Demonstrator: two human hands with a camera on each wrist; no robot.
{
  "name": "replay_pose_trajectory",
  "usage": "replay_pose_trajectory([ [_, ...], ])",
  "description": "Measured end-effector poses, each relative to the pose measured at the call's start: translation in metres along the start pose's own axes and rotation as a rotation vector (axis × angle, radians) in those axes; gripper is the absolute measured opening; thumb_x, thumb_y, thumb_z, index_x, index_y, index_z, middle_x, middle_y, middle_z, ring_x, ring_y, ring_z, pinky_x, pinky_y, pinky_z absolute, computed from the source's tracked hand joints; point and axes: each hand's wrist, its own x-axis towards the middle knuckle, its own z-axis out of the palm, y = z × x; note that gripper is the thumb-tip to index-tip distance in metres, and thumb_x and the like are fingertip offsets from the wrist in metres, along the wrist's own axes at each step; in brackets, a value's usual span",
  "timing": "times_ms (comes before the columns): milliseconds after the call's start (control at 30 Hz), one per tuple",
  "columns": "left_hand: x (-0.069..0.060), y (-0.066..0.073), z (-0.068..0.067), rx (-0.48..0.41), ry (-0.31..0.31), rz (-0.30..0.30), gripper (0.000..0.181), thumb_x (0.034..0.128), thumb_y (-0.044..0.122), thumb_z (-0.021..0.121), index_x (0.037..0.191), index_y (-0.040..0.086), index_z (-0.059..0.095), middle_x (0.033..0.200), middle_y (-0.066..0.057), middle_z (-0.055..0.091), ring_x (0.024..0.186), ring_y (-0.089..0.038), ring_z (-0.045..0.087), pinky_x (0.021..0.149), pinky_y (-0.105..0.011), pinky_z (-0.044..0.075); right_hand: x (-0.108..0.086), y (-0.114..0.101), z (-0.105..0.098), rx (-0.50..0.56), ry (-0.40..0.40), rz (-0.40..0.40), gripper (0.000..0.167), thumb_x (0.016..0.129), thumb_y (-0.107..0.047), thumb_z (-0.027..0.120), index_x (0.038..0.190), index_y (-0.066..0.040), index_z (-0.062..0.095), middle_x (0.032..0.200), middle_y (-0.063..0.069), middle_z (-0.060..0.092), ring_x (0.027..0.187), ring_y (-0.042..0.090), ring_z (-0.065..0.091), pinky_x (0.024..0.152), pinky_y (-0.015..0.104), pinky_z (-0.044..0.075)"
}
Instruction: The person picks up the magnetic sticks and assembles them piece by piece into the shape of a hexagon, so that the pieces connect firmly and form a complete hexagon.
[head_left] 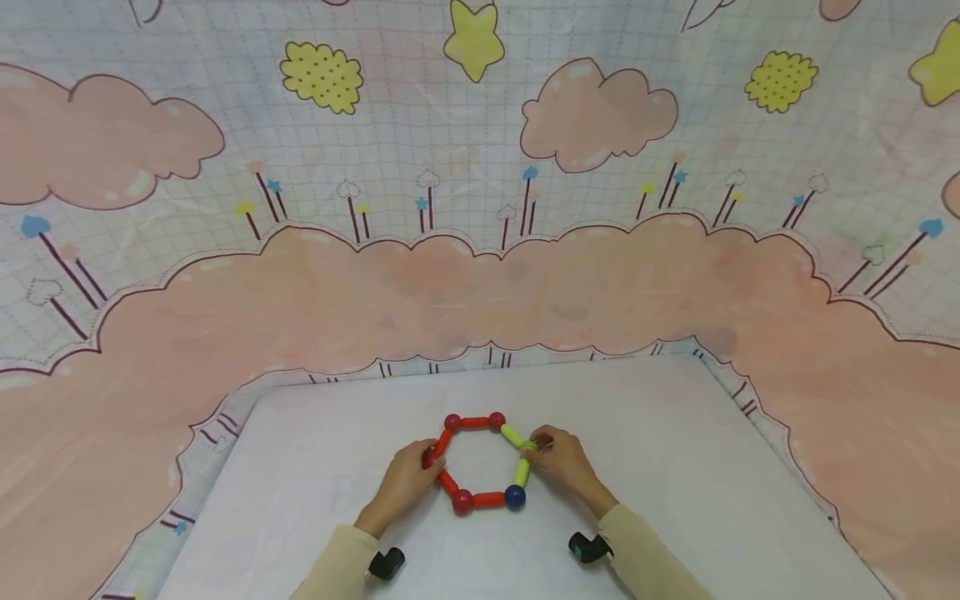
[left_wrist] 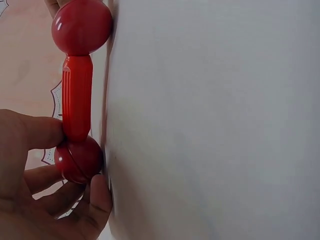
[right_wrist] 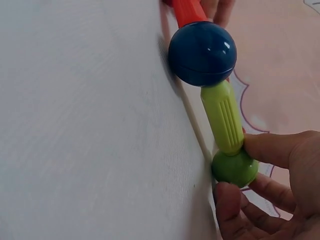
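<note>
A six-sided ring of toy rods and balls lies flat on the white table. Several red rods (head_left: 489, 500) and red balls (head_left: 462, 501) form most of it. Two yellow-green rods (head_left: 522, 473) meet at a green ball (right_wrist: 235, 169) on the right corner, and a blue ball (head_left: 515, 497) sits at the near right corner. At the left corner my left hand (head_left: 408, 477) holds a red ball (left_wrist: 78, 159) between thumb and fingers. Opposite it, my right hand (head_left: 566, 460) pinches the green ball, its thumb beside the yellow-green rod's end.
The white table (head_left: 300, 467) spreads around the ring on every side. Behind and beside it hangs a patterned cloth (head_left: 465, 292) with pink clouds and yellow stars. Black devices (head_left: 387, 564) are worn at both wrists, by the beige sleeves (head_left: 341, 562).
</note>
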Motion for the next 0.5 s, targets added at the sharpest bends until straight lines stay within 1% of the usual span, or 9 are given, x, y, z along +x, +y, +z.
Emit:
replay_pose_trajectory([
  [200,0.01,0.005,0.004,-0.028,-0.031,0.016,0.042,0.0908,0.019,0.069,0.128,0.0,0.061,0.095,-0.007,0.065,0.079,-0.015,0.054,0.073,-0.03,0.051,0.0,0.006,-0.004,0.02,0.028,0.04,0.03,0.083,-0.024,0.078,0.105,-0.008,0.067,0.104,0.009,0.068,0.082,0.015,0.06,0.067,0.027,0.05],
  [333,0.015,0.009,0.007,-0.038,-0.048,0.017,0.043,0.0908,0.019,0.069,0.129,0.0,0.06,0.097,-0.008,0.064,0.081,-0.017,0.053,0.075,-0.031,0.051,0.001,0.009,-0.007,0.025,0.054,0.06,0.03,0.083,-0.023,0.078,0.105,-0.007,0.067,0.103,0.009,0.069,0.08,0.016,0.06,0.066,0.026,0.05],
  [500,0.019,0.01,0.011,-0.041,-0.061,0.016,0.044,0.0908,0.019,0.069,0.13,0.0,0.06,0.098,-0.008,0.063,0.083,-0.017,0.053,0.076,-0.032,0.05,0.001,0.011,-0.01,0.041,0.062,0.082,0.03,0.083,-0.023,0.078,0.106,-0.006,0.066,0.103,0.01,0.069,0.077,0.015,0.06,0.061,0.026,0.05],
])
